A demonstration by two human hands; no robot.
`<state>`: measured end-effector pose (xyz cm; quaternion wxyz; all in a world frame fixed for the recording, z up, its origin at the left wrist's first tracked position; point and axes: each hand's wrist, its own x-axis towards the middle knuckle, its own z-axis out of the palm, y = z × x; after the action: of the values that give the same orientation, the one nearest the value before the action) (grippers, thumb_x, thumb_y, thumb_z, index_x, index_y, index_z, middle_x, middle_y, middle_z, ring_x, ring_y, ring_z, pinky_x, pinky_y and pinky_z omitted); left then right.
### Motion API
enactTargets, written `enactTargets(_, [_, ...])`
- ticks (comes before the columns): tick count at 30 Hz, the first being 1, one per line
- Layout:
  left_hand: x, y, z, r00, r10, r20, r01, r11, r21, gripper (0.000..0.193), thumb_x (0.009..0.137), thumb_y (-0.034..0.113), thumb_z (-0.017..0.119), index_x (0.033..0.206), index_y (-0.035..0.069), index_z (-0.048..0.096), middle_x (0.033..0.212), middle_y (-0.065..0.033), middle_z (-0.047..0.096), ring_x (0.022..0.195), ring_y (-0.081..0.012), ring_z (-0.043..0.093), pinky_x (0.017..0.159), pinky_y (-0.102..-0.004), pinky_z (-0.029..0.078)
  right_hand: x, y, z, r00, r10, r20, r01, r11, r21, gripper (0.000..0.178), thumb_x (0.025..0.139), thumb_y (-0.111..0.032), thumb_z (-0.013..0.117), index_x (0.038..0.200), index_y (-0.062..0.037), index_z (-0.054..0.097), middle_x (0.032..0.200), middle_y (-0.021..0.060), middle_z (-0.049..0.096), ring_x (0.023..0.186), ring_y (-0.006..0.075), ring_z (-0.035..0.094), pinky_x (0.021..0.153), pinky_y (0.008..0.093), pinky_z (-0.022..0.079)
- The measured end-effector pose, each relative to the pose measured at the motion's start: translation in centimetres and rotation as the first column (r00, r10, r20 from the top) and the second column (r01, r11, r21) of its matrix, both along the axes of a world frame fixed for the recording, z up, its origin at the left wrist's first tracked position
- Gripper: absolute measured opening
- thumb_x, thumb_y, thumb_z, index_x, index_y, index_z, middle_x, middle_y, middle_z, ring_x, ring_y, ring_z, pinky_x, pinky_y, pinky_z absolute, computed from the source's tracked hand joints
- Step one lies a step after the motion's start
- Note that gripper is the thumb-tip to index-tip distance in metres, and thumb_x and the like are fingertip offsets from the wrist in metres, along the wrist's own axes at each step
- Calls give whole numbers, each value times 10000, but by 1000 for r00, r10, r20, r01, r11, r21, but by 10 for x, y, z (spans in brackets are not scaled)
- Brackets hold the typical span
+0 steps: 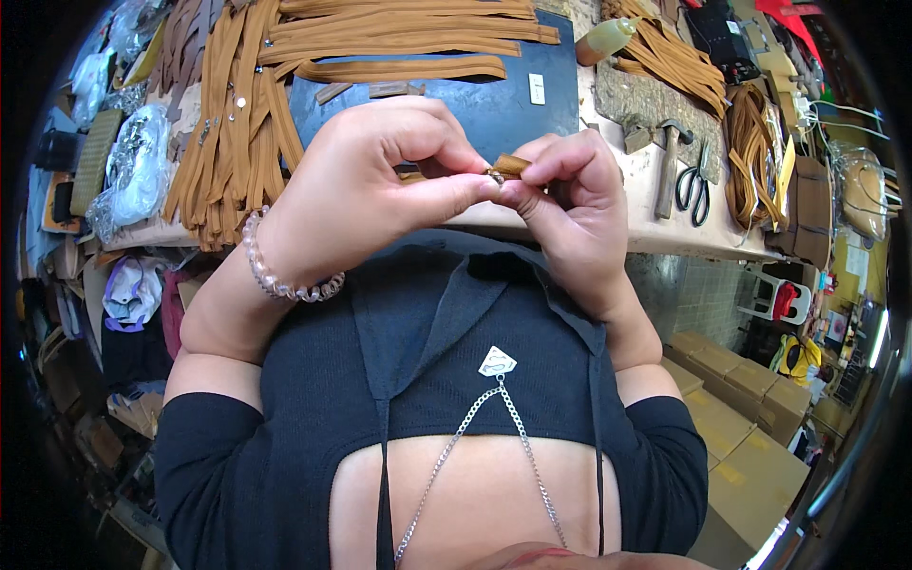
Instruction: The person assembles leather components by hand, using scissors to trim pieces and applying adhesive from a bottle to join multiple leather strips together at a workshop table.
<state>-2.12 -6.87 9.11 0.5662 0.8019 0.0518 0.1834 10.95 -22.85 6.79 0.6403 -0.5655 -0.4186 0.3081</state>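
Both hands meet just past the table's near edge over a brown zipper, whose short end sticks up between them. My left hand pinches with thumb and forefinger at a small metal piece, which looks like a zipper slider. My right hand grips the brown end between thumb and bent forefinger. The two thumb tips nearly touch. Most of the zipper is hidden behind the left hand. Several brown zippers lie flat beyond the hands, and a bunch of them hangs over the table edge at left.
A dark cutting mat lies under the far zippers. At right are a hammer, black-handled scissors, a glue bottle and coiled brown strips. Plastic-wrapped goods crowd the left. Cardboard boxes stand lower right.
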Motion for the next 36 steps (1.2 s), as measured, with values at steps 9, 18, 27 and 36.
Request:
enactTargets(9, [-1,-9,15,988,30,154,-90,912,400,151,678,50,752,789,25,653,792,-88,602,743,-231,596,670,-313,475,-3,-5,-6,988,104,-114,-100,994,44,249,829,129,594,936,-48,456,949,78,544,873,132,562,787,246,489])
enactTargets(18, [-3,-14,16,981,41,191,-128,874,469,187,644,55,766,781,41,639,803,-78,588,748,-246,580,673,-335,470,-1,-4,-13,987,159,-15,-156,978,137,314,782,230,487,889,-52,396,948,123,592,886,161,593,795,277,519])
enactTargets(27, [-5,-16,16,958,51,283,-194,842,503,208,637,43,762,803,37,637,799,-89,581,731,-251,575,650,-328,466,-3,-1,-9,964,206,-168,-178,969,170,324,804,213,504,931,-60,382,978,133,592,897,163,586,792,278,515])
enactTargets(36, [-6,-5,15,991,84,106,-105,970,220,139,710,29,726,817,-2,644,791,-86,605,759,-204,602,676,-289,473,-5,-1,-3,993,106,55,-112,987,117,273,852,109,597,961,-54,407,938,107,565,859,153,562,746,256,473])
